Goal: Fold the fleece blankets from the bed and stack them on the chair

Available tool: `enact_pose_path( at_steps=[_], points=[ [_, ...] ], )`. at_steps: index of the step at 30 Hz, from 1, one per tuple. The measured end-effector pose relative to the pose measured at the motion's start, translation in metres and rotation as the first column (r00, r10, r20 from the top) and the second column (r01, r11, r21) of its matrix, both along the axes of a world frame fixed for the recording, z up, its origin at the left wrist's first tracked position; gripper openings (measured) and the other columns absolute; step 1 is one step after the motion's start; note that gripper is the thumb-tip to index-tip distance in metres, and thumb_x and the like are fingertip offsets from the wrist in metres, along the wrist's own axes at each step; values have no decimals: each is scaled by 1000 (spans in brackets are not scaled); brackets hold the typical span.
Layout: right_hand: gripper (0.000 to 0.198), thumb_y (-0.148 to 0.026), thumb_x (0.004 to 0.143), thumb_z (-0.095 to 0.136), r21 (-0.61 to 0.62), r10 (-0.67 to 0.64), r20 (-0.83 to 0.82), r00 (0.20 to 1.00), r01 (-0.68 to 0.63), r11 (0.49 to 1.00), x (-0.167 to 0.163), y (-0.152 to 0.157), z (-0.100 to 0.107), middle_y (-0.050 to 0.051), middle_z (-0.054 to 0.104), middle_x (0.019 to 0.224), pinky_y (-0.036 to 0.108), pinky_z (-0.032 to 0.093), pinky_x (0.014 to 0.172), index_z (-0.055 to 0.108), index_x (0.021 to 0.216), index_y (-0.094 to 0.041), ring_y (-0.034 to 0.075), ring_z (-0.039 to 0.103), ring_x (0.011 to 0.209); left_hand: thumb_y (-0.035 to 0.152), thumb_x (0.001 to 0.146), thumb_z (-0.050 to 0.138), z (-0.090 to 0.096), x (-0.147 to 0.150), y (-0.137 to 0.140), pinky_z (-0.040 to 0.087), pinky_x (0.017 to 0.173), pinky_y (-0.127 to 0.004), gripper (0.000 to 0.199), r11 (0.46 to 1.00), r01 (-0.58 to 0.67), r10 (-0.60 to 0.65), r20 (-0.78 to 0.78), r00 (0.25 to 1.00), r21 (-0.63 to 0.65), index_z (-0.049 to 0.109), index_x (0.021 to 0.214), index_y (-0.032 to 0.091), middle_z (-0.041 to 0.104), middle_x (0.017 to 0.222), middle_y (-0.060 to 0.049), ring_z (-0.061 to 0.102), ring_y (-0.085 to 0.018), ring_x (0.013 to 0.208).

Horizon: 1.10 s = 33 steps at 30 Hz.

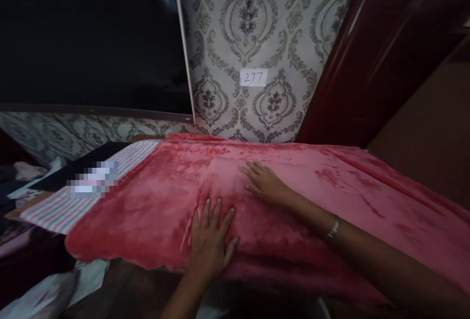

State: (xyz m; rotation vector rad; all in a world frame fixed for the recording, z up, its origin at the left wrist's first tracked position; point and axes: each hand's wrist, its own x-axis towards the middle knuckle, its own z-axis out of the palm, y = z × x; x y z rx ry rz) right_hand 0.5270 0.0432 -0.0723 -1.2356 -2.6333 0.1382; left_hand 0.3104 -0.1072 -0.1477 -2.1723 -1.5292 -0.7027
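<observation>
A plush pink-red blanket [139, 201] lies spread over a table-like surface, with one layer folded over another near its middle. My left hand [210, 243] rests flat on it by the front edge, fingers spread, at the fold's edge. Farther back and to the right, my right hand [265, 183] lies open with its palm on the smoother, lighter patch of the blanket. A bracelet circles my right wrist. Neither hand grips the fabric.
Left of the blanket lies a striped cloth [128, 155] with a blurred-out item on it. A large dark television [91, 40] hangs behind. The patterned wall carries a paper label [253, 77] reading 277. Dark red glossy wood [352, 64] stands at the right.
</observation>
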Motion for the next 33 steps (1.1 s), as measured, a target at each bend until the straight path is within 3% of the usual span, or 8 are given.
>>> enact_pose_path(
  at_steps=[4, 8, 12, 16, 22, 25, 28, 33],
  points=[
    [66, -57, 100, 42, -28, 28, 28, 999, -27, 999, 55, -76, -23, 7, 17, 165, 61, 17, 119, 26, 159, -32, 33, 13, 152, 39, 89, 56, 8, 1, 1, 29, 110, -66, 57, 997, -7, 7, -5, 1000, -75, 53, 145, 27, 41, 157, -13, 31, -43, 146],
    [59, -51, 101, 39, 27, -185, -22, 983, 185, 982, 111, -116, -50, 6, 23, 163, 62, 17, 119, 34, 156, -31, 30, 17, 151, 44, 93, 51, 21, -2, 0, 33, 110, -65, 56, 985, 0, -1, -7, 1000, -174, 52, 146, 26, 43, 156, -12, 33, -41, 146],
    [56, -49, 101, 34, 46, -344, -229, 911, 363, 931, 152, -138, -78, 8, 29, 162, 58, 26, 119, 43, 152, -26, 28, 24, 150, 44, 97, 43, 28, -11, -2, 35, 110, -64, 54, 967, -8, 6, -8, 1000, -254, 50, 147, 24, 42, 157, -11, 32, -38, 147],
    [62, -54, 99, 34, -70, -415, -427, 803, 429, 901, 166, -156, -93, 9, 36, 158, 51, 30, 119, 43, 152, -22, 25, 32, 146, 42, 99, 38, 19, -33, -5, 34, 112, -63, 53, 970, -31, 45, 53, 998, -240, 50, 147, 22, 40, 158, -12, 31, -35, 148],
    [64, -57, 94, 37, -176, -500, -528, 686, 487, 855, 165, -169, -89, 9, 54, 145, 52, 37, 115, 51, 146, -21, 28, 51, 134, 43, 99, 32, 21, -60, -12, 38, 111, -59, 55, 975, -85, 114, 134, 984, -206, 54, 141, 14, 45, 154, -19, 39, -36, 144],
    [64, -57, 93, 40, -214, -539, -537, 650, 512, 832, 165, -169, -86, 8, 60, 139, 52, 42, 111, 50, 147, -23, 30, 56, 127, 42, 99, 33, 37, -40, -22, 34, 113, -62, 54, 982, -88, 103, 83, 991, -165, 54, 141, 15, 44, 155, -17, 33, -37, 146],
    [68, -59, 91, 42, -248, -578, -572, 582, 549, 798, 164, -166, -86, 9, 59, 139, 51, 45, 108, 48, 149, -22, 31, 57, 126, 40, 97, 43, 47, 1, -29, 26, 119, -59, 55, 985, 75, -80, -25, 996, -152, 46, 149, 20, 40, 158, -13, 29, -33, 149],
    [72, -65, 89, 44, -308, -640, -595, 486, 597, 741, 158, -158, -84, 8, 59, 140, 47, 51, 100, 47, 149, -25, 32, 62, 120, 35, 92, 57, 30, 54, -28, 15, 120, -63, 65, 957, 244, -267, -148, 952, -159, 38, 153, 24, 34, 162, -10, 19, -35, 152]
  ],
)
